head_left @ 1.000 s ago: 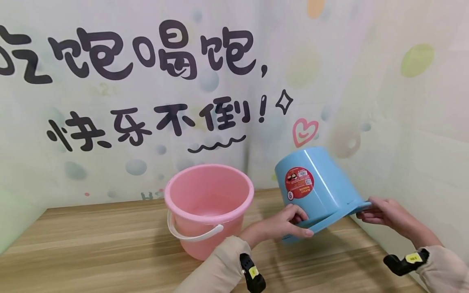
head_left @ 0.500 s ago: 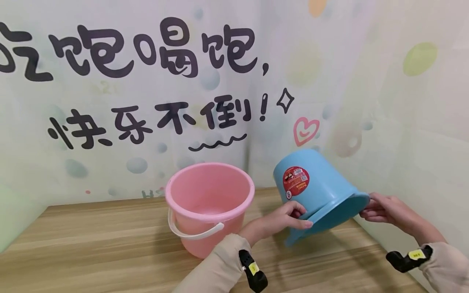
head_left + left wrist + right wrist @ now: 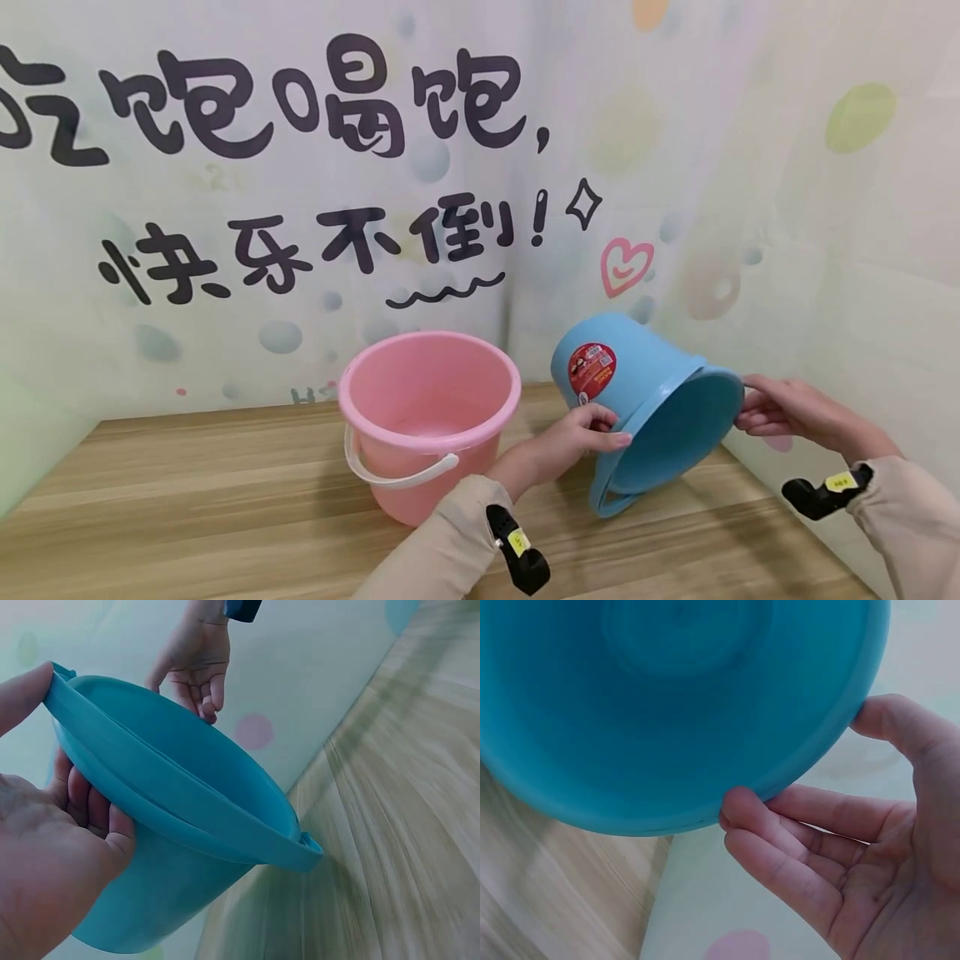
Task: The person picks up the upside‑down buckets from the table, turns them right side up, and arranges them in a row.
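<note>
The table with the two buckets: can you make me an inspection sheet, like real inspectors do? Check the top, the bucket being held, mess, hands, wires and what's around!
Surface: wood-grain table; a pink bucket stands upright on it, its white handle lowered.
Job's things: blue bucket, tilted, with a red label; whether it touches the table is unclear.
Clutter: nothing seen.
Hands: left hand and right hand grip opposite sides of the blue bucket's rim.
Cables: nothing seen.
Surroundings: pale backdrop with black writing and a pink heart.
</note>
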The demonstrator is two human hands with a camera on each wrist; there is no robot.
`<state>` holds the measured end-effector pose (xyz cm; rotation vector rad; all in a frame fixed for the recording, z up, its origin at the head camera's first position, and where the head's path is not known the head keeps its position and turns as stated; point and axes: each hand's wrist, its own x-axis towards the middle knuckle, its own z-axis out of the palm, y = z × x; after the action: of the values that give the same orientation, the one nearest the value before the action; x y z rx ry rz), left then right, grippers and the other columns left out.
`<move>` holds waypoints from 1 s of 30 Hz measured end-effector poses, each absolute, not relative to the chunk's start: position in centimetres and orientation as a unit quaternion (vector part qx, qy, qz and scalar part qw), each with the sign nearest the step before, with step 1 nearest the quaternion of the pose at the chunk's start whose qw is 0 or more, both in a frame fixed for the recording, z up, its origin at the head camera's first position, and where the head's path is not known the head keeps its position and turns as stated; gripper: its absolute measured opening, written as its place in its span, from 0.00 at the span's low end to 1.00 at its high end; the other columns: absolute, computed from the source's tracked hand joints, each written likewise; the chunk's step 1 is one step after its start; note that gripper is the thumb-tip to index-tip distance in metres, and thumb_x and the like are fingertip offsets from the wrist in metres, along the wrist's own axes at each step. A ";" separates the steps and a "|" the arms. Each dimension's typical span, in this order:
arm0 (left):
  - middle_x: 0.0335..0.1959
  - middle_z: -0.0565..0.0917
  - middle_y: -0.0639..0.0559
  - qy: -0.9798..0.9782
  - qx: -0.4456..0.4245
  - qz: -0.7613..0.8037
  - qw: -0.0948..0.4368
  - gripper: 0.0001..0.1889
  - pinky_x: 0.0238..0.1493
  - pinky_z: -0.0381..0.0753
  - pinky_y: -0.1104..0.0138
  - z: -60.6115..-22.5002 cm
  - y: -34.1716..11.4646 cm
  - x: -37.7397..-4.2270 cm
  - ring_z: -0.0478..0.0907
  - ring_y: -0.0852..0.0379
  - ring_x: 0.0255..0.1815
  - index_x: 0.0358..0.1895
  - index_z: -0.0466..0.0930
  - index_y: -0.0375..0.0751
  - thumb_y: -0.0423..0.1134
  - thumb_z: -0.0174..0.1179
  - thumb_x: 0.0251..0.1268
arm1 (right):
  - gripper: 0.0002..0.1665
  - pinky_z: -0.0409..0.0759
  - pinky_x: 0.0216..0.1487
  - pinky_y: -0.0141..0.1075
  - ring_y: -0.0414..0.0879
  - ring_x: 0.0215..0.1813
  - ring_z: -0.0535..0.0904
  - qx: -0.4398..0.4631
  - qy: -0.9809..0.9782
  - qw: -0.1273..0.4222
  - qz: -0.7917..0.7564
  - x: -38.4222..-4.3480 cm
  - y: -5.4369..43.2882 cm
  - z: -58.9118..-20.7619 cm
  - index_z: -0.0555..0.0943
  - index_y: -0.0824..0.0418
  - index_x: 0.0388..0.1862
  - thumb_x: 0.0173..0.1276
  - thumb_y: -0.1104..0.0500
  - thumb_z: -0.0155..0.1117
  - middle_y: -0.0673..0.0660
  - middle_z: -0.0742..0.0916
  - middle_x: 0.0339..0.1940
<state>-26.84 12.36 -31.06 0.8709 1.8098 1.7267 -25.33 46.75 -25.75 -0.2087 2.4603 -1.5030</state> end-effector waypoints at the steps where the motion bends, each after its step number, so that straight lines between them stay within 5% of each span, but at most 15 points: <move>1: 0.45 0.68 0.52 0.657 0.315 0.640 0.245 0.17 0.48 0.72 0.64 -31.0 12.4 -26.8 0.63 0.56 0.49 0.52 0.67 0.38 0.38 0.55 0.63 | 0.30 0.79 0.41 0.38 0.46 0.36 0.83 -0.066 0.849 0.121 -0.510 -25.4 46.6 -25.6 0.81 0.71 0.39 0.76 0.50 0.36 0.57 0.86 0.33; 18: 0.42 0.70 0.48 0.553 0.303 0.731 0.262 0.13 0.43 0.69 0.67 -30.3 12.5 -26.7 0.66 0.56 0.45 0.47 0.68 0.28 0.36 0.48 0.67 | 0.30 0.79 0.42 0.39 0.46 0.36 0.83 -0.047 0.855 0.121 -0.502 -25.9 46.1 -24.1 0.80 0.71 0.41 0.75 0.49 0.39 0.58 0.86 0.32; 24: 0.40 0.75 0.51 0.504 0.312 0.758 0.271 0.10 0.45 0.68 0.63 -30.2 12.7 -27.2 0.68 0.57 0.46 0.35 0.73 0.37 0.39 0.46 0.67 | 0.24 0.79 0.42 0.38 0.43 0.36 0.83 -0.063 0.845 0.123 -0.517 -26.6 46.3 -23.2 0.82 0.67 0.39 0.75 0.52 0.41 0.56 0.86 0.32; 30: 0.37 0.78 0.55 0.453 0.303 0.796 0.265 0.12 0.43 0.70 0.64 -30.8 12.5 -27.4 0.71 0.57 0.42 0.41 0.77 0.36 0.39 0.45 0.66 | 0.18 0.79 0.41 0.37 0.41 0.35 0.83 -0.106 0.841 0.120 -0.517 -27.2 46.1 -22.5 0.83 0.64 0.39 0.74 0.60 0.45 0.56 0.86 0.31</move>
<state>-27.43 12.53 -30.83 0.8192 1.2233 2.1496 -27.18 46.12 -22.51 -0.3100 2.4571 -1.5117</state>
